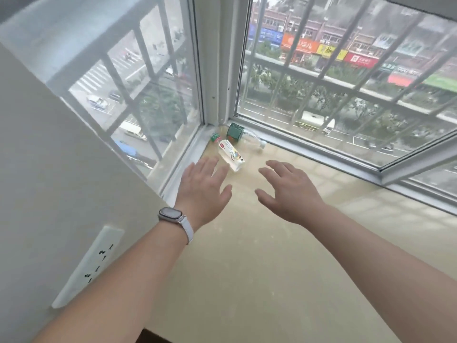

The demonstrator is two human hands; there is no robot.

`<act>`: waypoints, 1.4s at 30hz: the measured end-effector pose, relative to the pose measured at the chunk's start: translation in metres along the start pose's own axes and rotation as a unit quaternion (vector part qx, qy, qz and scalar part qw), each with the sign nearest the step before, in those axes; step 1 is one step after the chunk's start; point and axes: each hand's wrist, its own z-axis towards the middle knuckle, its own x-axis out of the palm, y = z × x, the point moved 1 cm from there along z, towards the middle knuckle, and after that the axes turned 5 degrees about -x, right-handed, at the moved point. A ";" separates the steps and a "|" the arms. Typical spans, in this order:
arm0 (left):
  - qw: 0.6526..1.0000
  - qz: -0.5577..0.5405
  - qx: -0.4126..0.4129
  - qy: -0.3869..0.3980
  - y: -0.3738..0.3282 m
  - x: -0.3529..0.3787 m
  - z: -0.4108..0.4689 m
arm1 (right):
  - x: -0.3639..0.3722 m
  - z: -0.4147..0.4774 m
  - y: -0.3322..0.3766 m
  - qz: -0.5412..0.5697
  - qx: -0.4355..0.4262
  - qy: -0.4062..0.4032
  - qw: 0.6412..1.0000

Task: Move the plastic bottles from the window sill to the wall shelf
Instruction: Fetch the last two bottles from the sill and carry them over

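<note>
I see both arms stretched forward; left hand and right hand empty, palms down, fingers spread.

Upper-floor room: barred corner window overlooks street shopfronts.

Barred corner windows overlook a street; pale wall carries perhaps a socket

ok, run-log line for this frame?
phase: reach | left hand: open | right hand: open | bottles: lying on sill corner
</note>
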 end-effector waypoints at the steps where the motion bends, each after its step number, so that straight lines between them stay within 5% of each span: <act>1: 1.000 0.001 0.001 0.003 0.003 0.009 0.010 | 0.006 0.011 -0.006 -0.003 -0.002 0.002 1.000; 11: 0.999 -0.038 -0.012 -0.028 0.034 0.112 0.106 | 0.080 0.133 -0.073 0.009 0.009 -0.020 1.000; 17: 0.984 -0.100 -0.148 0.001 0.048 0.169 0.146 | 0.118 0.207 -0.100 0.036 0.023 -0.051 0.998; 24: 0.917 -0.231 -0.314 0.084 0.049 0.203 0.187 | 0.158 0.259 -0.131 0.076 0.072 -0.038 0.994; 29: 0.783 -0.418 -0.453 0.088 0.044 0.234 0.212 | 0.183 0.278 -0.145 0.131 0.120 -0.026 0.984; 31: 0.754 -0.437 -0.481 0.096 0.041 0.245 0.216 | 0.191 0.283 -0.148 0.147 0.136 -0.023 0.979; 38: 0.723 -0.475 -0.497 0.074 0.039 0.258 0.219 | 0.217 0.276 -0.157 0.243 0.178 -0.035 0.953; 42: 0.733 -0.468 -0.488 0.071 0.038 0.254 0.213 | 0.218 0.263 -0.155 0.326 0.189 -0.059 0.924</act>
